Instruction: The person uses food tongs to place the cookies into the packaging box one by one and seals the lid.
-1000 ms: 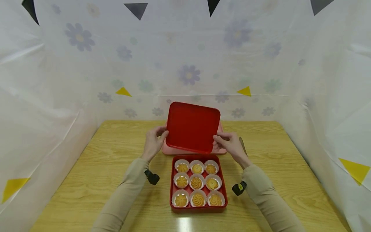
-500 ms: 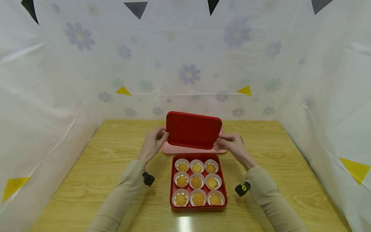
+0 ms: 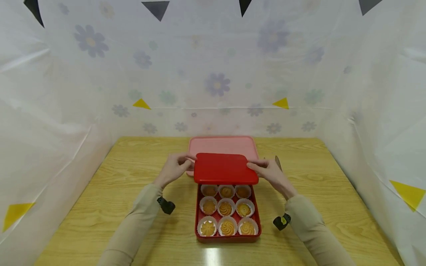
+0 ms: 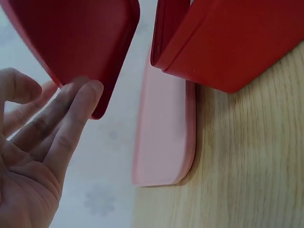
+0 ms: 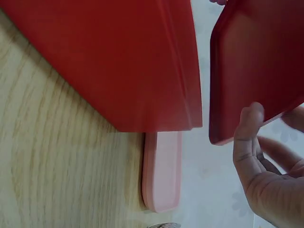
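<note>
A red lid (image 3: 226, 168) hangs tilted over the far edge of the red box (image 3: 228, 239), held between my two hands. At the lid's left corner is my left hand (image 3: 174, 168); in the left wrist view its fingers (image 4: 71, 126) reach the lid's edge on both sides, the thumb standing apart. My right hand (image 3: 271, 173) pinches the right edge, thumb on top, and the right wrist view shows a fingertip on the lid's inner side. In the box, rows of swirled cookies (image 3: 227, 228) sit in white paper cups. The lid's front edge overlaps the back row in the head view.
A pink tray (image 3: 223, 142) lies behind the box, partly covered by the lid. A patterned, narrow object (image 3: 278, 162) lies beyond the right hand. White sheeting with flowers (image 3: 216, 85) encloses the wooden table (image 3: 139, 155) at the back and sides.
The lid has come down and tipped forward, so its outer top now faces up instead of its inside. Both hands turned with it. The box and cookies stayed put; more pink tray shows.
</note>
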Tool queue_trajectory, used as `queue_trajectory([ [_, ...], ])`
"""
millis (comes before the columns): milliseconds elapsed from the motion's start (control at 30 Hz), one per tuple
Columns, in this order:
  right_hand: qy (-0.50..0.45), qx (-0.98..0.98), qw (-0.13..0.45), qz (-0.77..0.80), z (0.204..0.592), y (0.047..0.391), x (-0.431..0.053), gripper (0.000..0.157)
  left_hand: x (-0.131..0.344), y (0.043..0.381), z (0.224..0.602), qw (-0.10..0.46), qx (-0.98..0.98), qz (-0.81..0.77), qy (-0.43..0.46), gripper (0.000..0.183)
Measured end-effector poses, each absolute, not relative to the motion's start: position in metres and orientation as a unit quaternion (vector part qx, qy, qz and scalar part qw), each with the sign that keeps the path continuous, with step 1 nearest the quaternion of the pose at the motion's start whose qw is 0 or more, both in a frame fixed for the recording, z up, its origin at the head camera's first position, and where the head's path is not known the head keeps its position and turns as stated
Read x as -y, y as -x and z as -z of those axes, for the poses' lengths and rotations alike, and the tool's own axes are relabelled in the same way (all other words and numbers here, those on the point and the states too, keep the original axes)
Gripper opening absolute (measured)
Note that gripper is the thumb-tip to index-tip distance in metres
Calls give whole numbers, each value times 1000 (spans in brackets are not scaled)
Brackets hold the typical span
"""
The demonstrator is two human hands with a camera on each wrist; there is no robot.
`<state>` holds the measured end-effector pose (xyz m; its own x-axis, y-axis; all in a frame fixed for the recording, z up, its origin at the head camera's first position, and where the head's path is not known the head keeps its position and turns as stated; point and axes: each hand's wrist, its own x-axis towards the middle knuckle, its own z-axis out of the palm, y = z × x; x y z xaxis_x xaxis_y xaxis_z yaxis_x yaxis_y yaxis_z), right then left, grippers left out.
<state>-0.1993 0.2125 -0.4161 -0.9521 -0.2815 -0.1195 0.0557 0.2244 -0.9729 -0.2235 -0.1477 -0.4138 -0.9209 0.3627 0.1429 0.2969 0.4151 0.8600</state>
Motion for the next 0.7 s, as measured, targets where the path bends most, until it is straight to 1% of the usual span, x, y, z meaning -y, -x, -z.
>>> queue_trajectory([
  [67,77,-783,144,601,417,197,-212,54,147,224,414,56,-834,-518,-181,21],
  [167,89,-795,136,584,419,195,-211,50,144,225,415,87,-828,-529,-165,27],
  [300,118,-814,127,554,421,192,-210,44,141,226,416,119,-819,-542,-143,47],
  [400,131,-826,131,532,422,188,-210,47,140,225,416,138,-820,-540,-133,62],
  [533,135,-833,140,517,422,181,-212,52,139,223,416,161,-820,-532,-139,65],
  [633,143,-836,147,510,422,177,-213,52,139,222,418,174,-819,-530,-136,66],
  [700,145,-836,154,506,421,174,-213,54,139,220,419,184,-819,-527,-134,69],
])
